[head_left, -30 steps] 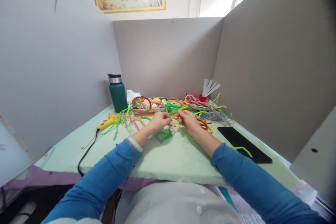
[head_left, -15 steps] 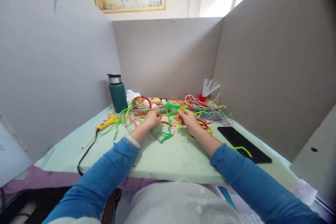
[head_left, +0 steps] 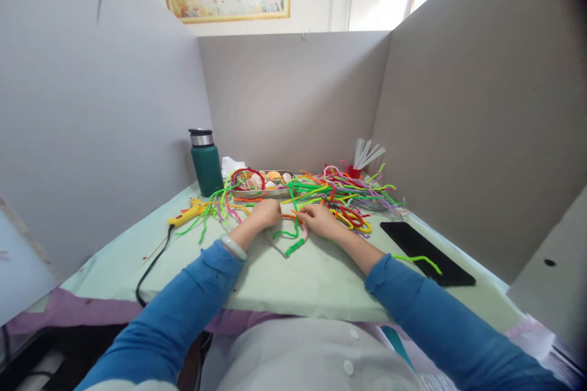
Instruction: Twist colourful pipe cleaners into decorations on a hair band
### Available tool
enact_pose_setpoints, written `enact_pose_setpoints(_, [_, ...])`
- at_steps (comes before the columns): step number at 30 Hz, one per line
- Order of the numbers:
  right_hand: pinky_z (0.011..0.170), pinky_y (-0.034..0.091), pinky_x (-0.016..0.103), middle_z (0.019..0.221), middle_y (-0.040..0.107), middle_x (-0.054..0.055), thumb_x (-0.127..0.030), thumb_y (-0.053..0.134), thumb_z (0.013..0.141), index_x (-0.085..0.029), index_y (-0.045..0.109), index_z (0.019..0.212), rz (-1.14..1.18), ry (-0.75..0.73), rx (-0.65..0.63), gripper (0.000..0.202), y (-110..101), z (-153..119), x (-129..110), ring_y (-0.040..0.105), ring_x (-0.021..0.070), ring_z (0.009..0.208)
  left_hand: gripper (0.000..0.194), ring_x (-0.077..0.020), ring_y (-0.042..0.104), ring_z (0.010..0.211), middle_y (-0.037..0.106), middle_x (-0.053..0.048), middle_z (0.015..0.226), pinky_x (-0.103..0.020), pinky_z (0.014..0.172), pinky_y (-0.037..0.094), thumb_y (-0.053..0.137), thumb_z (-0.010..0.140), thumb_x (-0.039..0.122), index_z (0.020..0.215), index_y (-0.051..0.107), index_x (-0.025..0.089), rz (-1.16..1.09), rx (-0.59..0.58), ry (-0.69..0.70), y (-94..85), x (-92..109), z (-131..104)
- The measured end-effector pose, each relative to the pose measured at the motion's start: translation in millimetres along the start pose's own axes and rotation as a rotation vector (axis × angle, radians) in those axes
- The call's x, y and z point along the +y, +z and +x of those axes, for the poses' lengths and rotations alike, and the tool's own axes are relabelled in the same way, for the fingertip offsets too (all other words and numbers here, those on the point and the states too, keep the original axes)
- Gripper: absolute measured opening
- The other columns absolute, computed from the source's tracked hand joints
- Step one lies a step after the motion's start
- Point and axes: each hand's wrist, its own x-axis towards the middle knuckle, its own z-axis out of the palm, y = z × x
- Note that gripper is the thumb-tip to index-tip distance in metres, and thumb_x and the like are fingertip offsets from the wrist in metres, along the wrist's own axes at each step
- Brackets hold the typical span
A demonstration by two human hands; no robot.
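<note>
Over the middle of the table, my left hand (head_left: 268, 214) is closed at the upper left of a small pipe-cleaner frame. The frame has a green wrapped part (head_left: 295, 248) at its lower point, a pink part on its right and an orange part along its top. My right hand (head_left: 317, 220) pinches an orange pipe cleaner (head_left: 296, 213) at the frame's upper right. A loose green pipe cleaner (head_left: 288, 234) curls across the frame's inside and rises between my hands. My left fingertips are partly hidden, and so is the frame's left top.
Behind my hands lies a metal tray (head_left: 263, 194) of shells and small decorations, beside a heap of coloured pipe cleaners (head_left: 348, 186). A yellow glue gun (head_left: 186, 214) and green bottle (head_left: 206, 165) stand left. To the right are a black mat (head_left: 426, 253) and glue sticks in a red cup (head_left: 354, 172).
My right hand has moved left and slightly down with the orange pipe cleaner, to the frame's top. My left hand has shifted slightly down. The frame's lower point has swung a little right and down.
</note>
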Motion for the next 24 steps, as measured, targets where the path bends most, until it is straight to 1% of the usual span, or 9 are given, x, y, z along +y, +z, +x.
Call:
enact_pose_setpoints(2, [0.054, 0.031, 0.020, 0.057, 0.063, 0.000, -0.028, 0.045, 0.081, -0.017, 0.063, 0.074, -0.039, -0.059, -0.003, 0.022, -2, -2, -3, 0.052, 0.0118, 0.060, 0.021, -0.0207, 0.059, 0.079, 0.065, -0.013, 0.087, -0.026, 0.067, 0.042, 0.048, 0.071, 0.019, 0.083, 0.064, 0.012, -0.011, 0.045, 0.069, -2.1, -2, 0])
enact_pose_setpoints(4, [0.055, 0.031, 0.021, 0.058, 0.063, 0.001, -0.027, 0.044, 0.082, -0.018, 0.063, 0.075, -0.079, -0.063, -0.007, 0.023, -5, -4, -6, 0.053, 0.0123, 0.060, 0.020, -0.0185, 0.058, 0.077, 0.065, -0.011, 0.085, -0.025, 0.066, 0.041, 0.046, 0.072, 0.016, 0.083, 0.062, 0.013, -0.054, 0.099, 0.115, -4.0, -4, 0])
enact_pose_setpoints(8, [0.054, 0.029, 0.024, 0.065, 0.064, 0.005, -0.027, 0.047, 0.078, -0.017, 0.062, 0.065, -0.239, 0.066, 0.111, 0.023, -9, -4, -4, 0.052, 0.0140, 0.059, 0.016, -0.0152, 0.056, 0.069, 0.064, -0.007, 0.078, -0.023, 0.062, 0.041, 0.047, 0.071, 0.015, 0.080, 0.060, 0.014, -0.206, 0.153, 0.196, -8.7, -4, -1])
enact_pose_setpoints(11, [0.055, 0.031, 0.024, 0.062, 0.061, 0.005, -0.027, 0.052, 0.075, -0.017, 0.060, 0.062, -0.164, 0.156, 0.200, 0.018, -10, -1, 1, 0.051, 0.0140, 0.059, 0.018, -0.0111, 0.054, 0.060, 0.063, -0.004, 0.072, -0.020, 0.055, 0.040, 0.044, 0.072, 0.013, 0.083, 0.059, 0.014, -0.420, 0.124, 0.236, -12.4, -1, -2])
enact_pose_setpoints(14, [0.054, 0.033, 0.023, 0.062, 0.059, 0.001, -0.031, 0.052, 0.073, -0.017, 0.059, 0.068, 0.200, 0.203, 0.250, 0.016, -9, 3, 3, 0.049, 0.0122, 0.056, 0.018, -0.0079, 0.051, 0.050, 0.062, -0.002, 0.069, -0.017, 0.046, 0.037, 0.045, 0.073, 0.015, 0.086, 0.056, 0.013, -0.600, 0.073, 0.240, -13.1, 1, -2])
enact_pose_setpoints(17, [0.051, 0.037, 0.022, 0.060, 0.058, -0.001, -0.033, 0.055, 0.071, -0.016, 0.057, 0.071, 0.707, 0.277, 0.174, 0.017, -8, 6, 2, 0.048, 0.0109, 0.053, 0.014, -0.0062, 0.049, 0.044, 0.061, -0.001, 0.067, -0.017, 0.042, 0.036, 0.048, 0.073, 0.017, 0.085, 0.055, 0.013, -0.710, 0.043, 0.248, -11.4, 3, -3])
enact_pose_setpoints(19, [0.052, 0.041, 0.022, 0.064, 0.061, 0.000, -0.028, 0.057, 0.069, -0.017, 0.056, 0.074, 0.992, 0.318, 0.124, 0.012, -9, 8, 2, 0.052, 0.0114, 0.055, 0.012, -0.0053, 0.048, 0.042, 0.060, -0.001, 0.066, -0.016, 0.041, 0.035, 0.048, 0.073, 0.016, 0.084, 0.053, 0.012, -0.780, 0.016, 0.234, -11.1, 6, -4])
enact_pose_setpoints(22, [0.056, 0.045, 0.023, 0.073, 0.065, 0.003, -0.020, 0.055, 0.071, -0.017, 0.053, 0.073, 1.310, 0.351, 0.092, 0.004, -16, 11, 3, 0.058, 0.0123, 0.062, 0.010, -0.0045, 0.048, 0.041, 0.060, -0.001, 0.065, -0.015, 0.040, 0.034, 0.050, 0.072, 0.014, 0.082, 0.052, 0.011, -0.890, -0.050, 0.213, -13.5, 12, -8])
enact_pose_setpoints(24, [0.058, 0.047, 0.023, 0.079, 0.066, 0.003, -0.019, 0.052, 0.074, -0.017, 0.052, 0.072, 1.467, 0.340, 0.155, 0.003, -22, 12, 4, 0.060, 0.0122, 0.068, 0.012, -0.0040, 0.047, 0.041, 0.060, -0.001, 0.065, -0.016, 0.040, 0.035, 0.054, 0.071, 0.014, 0.082, 0.052, 0.011, -0.959, -0.088, 0.213, -15.7, 15, -11])
